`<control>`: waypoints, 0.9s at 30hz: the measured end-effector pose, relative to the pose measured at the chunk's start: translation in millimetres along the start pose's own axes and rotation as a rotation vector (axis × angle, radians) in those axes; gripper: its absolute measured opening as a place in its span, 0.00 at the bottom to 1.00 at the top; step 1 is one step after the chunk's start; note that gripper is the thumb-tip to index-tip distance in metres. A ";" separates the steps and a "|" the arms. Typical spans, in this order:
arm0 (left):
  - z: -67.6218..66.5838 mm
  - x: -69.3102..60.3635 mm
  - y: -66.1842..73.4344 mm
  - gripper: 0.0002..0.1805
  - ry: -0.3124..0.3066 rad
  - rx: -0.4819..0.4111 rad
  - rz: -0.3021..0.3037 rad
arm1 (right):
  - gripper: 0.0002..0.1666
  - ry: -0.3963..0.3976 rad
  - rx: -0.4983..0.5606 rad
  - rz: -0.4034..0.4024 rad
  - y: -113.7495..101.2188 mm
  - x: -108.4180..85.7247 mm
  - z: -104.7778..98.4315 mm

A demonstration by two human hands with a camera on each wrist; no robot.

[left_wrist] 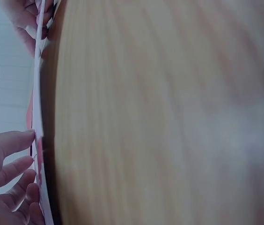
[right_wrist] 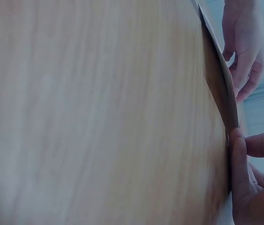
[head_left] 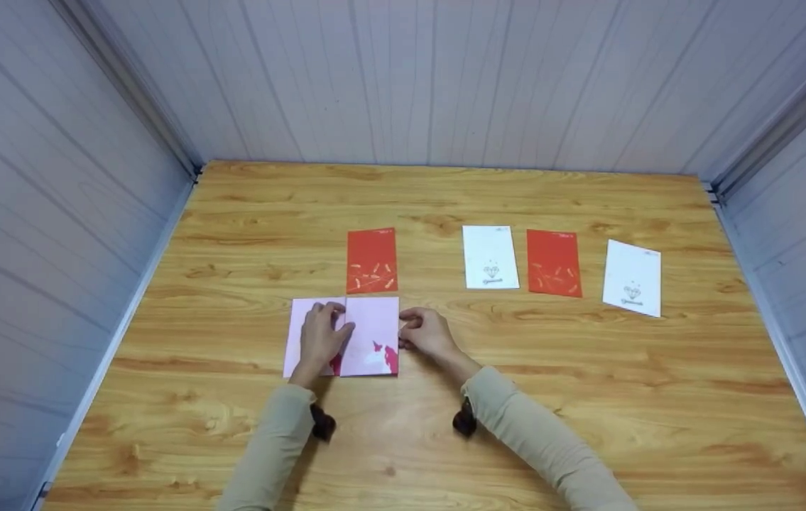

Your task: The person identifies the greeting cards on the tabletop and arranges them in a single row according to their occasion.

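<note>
Two pink panels lie side by side near the table's middle, a left pink panel and a right pink card with a darker pink figure in its lower corner. Whether they are joined I cannot tell. My left hand rests its fingertips on the pink surface around the line where the two meet. At the outer edge of the right pink card, my right hand pinches it between thumb and fingers. Seen edge-on in the right wrist view, the card stands slightly off the table on its near side.
Just behind the pink panels lies a red card with gold plant prints. Further right are a white card, another red card and a tilted white card. Pale panelled walls enclose the wooden table.
</note>
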State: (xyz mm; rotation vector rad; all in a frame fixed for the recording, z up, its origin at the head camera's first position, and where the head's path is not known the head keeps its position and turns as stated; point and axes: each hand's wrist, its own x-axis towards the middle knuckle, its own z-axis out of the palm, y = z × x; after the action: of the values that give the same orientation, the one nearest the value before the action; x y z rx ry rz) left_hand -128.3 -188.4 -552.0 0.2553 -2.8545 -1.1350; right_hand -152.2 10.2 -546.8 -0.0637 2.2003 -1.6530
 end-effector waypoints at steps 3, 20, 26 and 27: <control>0.1 -0.1 -0.7 0.15 0.008 0.003 0.014 | 0.18 -0.005 0.002 -0.010 -0.2 0.7 0.2; 0.4 -1.2 1.7 0.15 0.012 0.024 0.004 | 0.19 -0.023 0.003 -0.030 -1.0 2.6 -0.5; -0.4 0.2 2.3 0.15 0.000 0.025 -0.002 | 0.19 -0.039 0.005 -0.003 -1.7 3.8 -1.5; -0.6 0.6 2.4 0.15 -0.004 0.025 -0.006 | 0.19 -0.042 0.005 0.002 -1.9 3.8 -1.8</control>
State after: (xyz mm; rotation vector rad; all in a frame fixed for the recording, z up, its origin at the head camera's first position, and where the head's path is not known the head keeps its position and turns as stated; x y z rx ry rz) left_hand -129.1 -187.2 -549.9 0.2633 -2.8749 -1.1029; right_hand -156.7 10.2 -545.6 -0.0939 2.1646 -1.6417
